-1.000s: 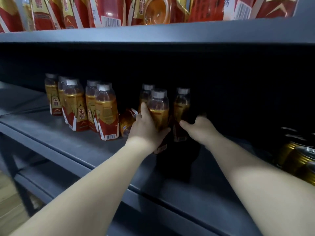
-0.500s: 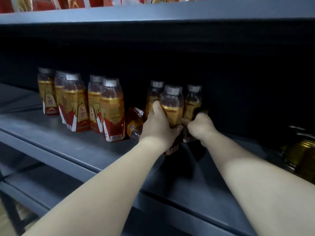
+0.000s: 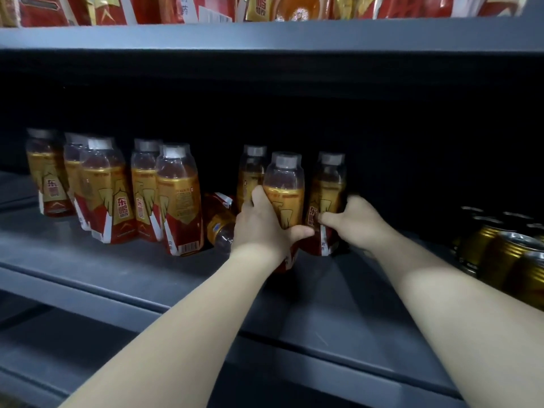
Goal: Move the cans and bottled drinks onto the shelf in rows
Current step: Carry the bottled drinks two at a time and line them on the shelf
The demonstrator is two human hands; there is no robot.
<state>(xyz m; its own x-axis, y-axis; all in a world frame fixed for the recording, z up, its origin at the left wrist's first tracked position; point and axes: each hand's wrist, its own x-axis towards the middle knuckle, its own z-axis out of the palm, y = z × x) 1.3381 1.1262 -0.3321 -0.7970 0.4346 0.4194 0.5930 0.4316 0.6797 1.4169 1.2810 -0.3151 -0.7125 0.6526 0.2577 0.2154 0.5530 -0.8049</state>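
"Where were the hands when you looked in?"

"Both were reaching deep into the shelf (image 3: 323,304). The left hand (image 3: 262,228) was wrapped round the front bottle (image 3: 284,187), thumb across the label and fingers round its left side. That bottle stood upright near the middle of the shelf. The wrist hid its base, so I couldn't tell if it rested on the board."

"And the other one?"

"The right hand (image 3: 357,223) gripped the right bottle (image 3: 328,187) low on its label, thumb on the near face and fingers curled round the far side. The two bottles stood side by side, touching or nearly so, and the two thumbs almost met between them."

"Was anything behind them?"

"A back bottle (image 3: 253,172) stood upright just behind the left hand, which partly hid it."

"Were the others in rows?"

"Loosely. To the left, five bottles (image 3: 106,195) stood upright in a cluster, some in front and some behind. Between them and the left hand a fallen bottle (image 3: 219,222) lay on its side, its clear end toward the front edge."

"What about the cans?"

"Gold cans (image 3: 506,254) stood at the far right of the same shelf, well apart from both hands. Red and gold packs (image 3: 103,10) sat on the upper shelf (image 3: 265,33)."
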